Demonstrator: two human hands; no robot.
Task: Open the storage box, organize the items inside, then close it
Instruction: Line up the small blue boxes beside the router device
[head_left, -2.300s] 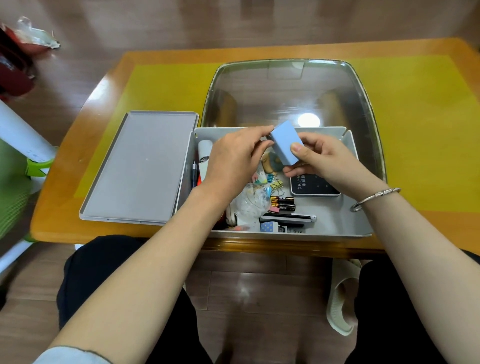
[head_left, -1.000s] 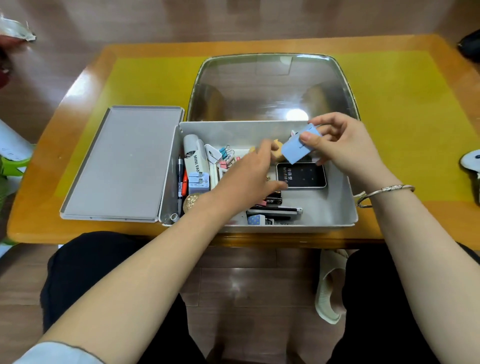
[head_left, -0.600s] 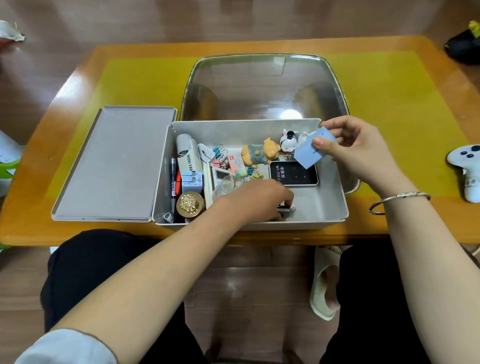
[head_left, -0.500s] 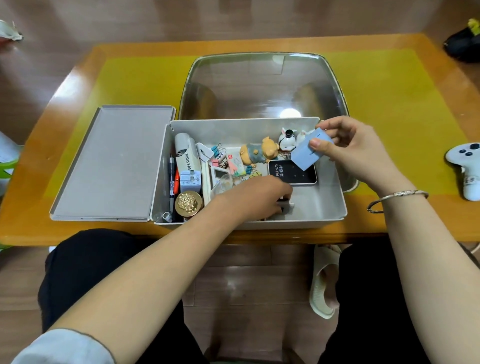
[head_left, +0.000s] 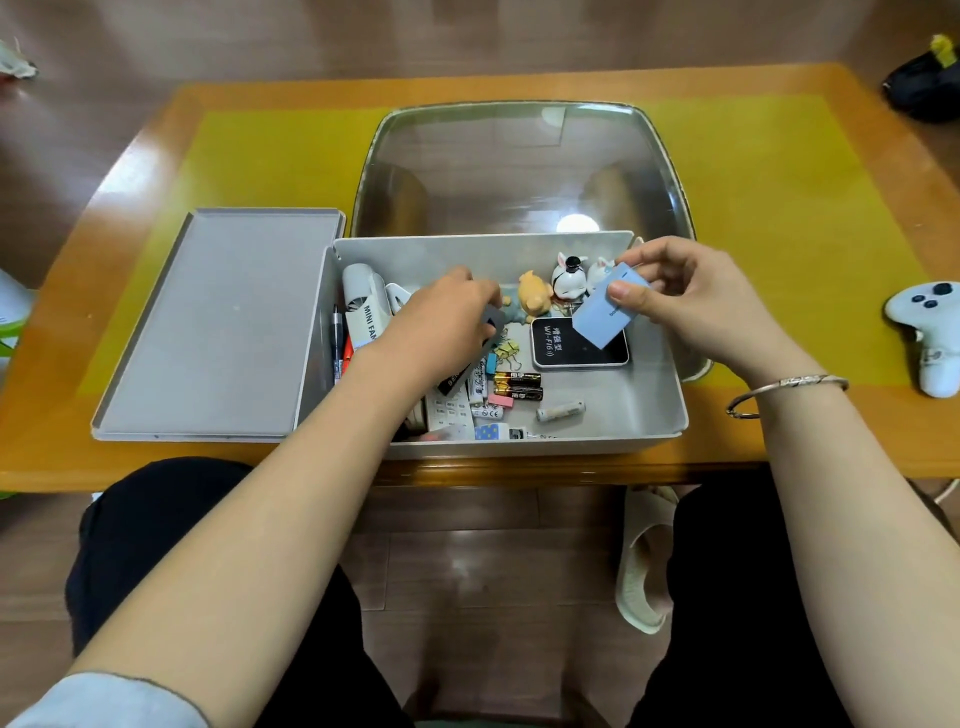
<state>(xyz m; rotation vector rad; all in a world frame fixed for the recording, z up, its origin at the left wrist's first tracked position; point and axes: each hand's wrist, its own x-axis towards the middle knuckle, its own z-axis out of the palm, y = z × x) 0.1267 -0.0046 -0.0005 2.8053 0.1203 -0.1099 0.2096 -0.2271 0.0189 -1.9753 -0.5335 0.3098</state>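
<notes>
Right hand (head_left: 691, 296) pinches blue card (head_left: 605, 312) above storage box (head_left: 649, 415); left hand (head_left: 441, 327) grips dark item (head_left: 470, 358) inside.

Left hand (head_left: 441, 325) curled, palm down; right hand (head_left: 685, 296) pinching, thumb against fingertips.

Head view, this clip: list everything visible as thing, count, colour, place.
storage box: 1, grey, open, table's near edge
lid: 1, grey, flat on the table left of the box
wifi device: 1, black, in the box, right
batteries: 2, black and gold, box middle
figurines: 3, orange and white, along the box's back wall
mini fan: 1, white, box left
clear tray: 1, behind the box
game controller: 1, white, table's right edge
left hand: grips a dark item over the box
right hand: pinches blue card
</notes>
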